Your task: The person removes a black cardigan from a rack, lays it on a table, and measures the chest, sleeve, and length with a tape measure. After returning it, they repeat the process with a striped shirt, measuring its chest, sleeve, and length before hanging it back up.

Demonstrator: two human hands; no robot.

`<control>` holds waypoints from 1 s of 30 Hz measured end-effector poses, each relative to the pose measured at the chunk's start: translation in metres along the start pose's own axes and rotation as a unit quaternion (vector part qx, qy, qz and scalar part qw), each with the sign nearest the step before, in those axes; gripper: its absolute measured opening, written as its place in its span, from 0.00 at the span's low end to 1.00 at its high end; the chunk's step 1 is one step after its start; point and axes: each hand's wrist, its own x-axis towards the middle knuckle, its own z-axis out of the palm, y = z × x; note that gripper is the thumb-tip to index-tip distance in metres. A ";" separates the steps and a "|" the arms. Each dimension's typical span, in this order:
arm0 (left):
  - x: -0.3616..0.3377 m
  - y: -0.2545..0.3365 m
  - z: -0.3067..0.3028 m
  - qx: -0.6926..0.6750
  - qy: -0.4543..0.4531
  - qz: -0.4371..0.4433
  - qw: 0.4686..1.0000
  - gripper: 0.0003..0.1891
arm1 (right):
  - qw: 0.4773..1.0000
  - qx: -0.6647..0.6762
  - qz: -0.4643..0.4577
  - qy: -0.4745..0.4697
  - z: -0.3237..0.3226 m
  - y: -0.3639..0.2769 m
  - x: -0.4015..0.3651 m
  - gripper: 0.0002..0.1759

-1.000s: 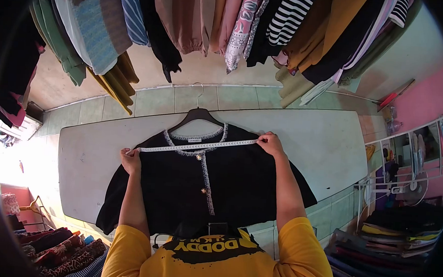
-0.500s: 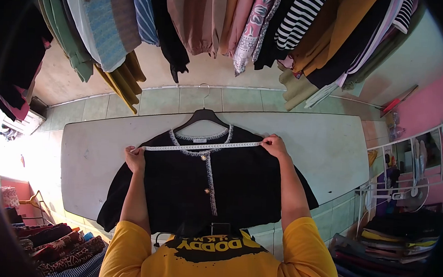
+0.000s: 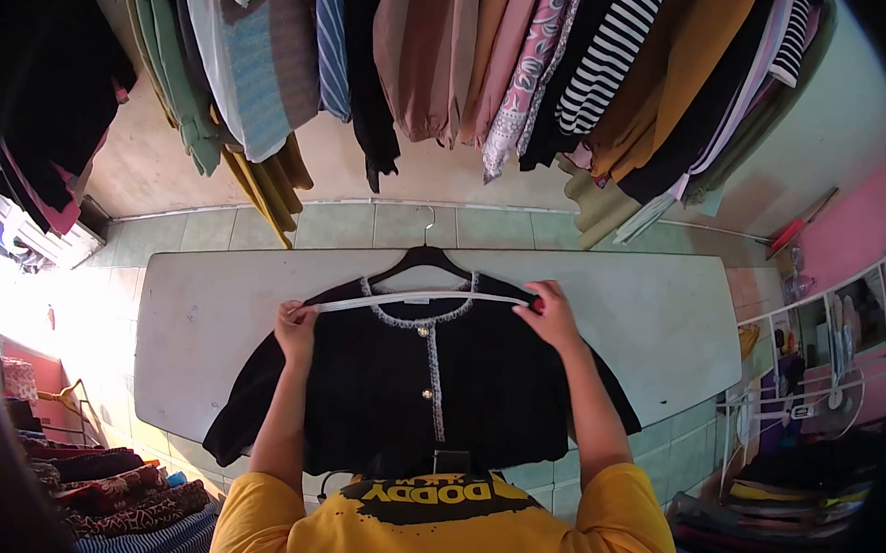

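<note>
Tape (image 3: 492, 297), white, now bows above the black jacket (image 3: 498, 380), markings no longer showing, so probably unreadable. Arms stretch forward: at ten o'clock the left hand (image 3: 296, 325) pinches one end; at two, the right hand (image 3: 551, 314) curls looser fingers round the other. Beyond, at twelve, lies the hanger (image 3: 424, 260).

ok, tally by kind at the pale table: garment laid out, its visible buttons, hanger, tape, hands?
Black garment: 1
Buttons, upper button and lower button: 2
Black hanger: 1
White tape: 1
Hands, left hand and right hand: 2
Total: 7
</note>
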 end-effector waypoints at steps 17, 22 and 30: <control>-0.139 -0.006 0.002 0.485 -0.284 0.292 0.774 0.35 | 0.973 -0.048 0.159 0.161 -0.071 0.002 -0.278 0.11; -0.142 -0.005 0.002 0.478 -0.274 0.297 0.780 0.35 | 0.794 -0.157 0.351 0.470 -0.182 0.041 -0.415 0.08; -0.147 -0.008 0.018 0.511 -0.255 0.210 0.793 0.35 | 0.811 0.065 0.478 0.330 -0.083 0.181 -0.405 0.23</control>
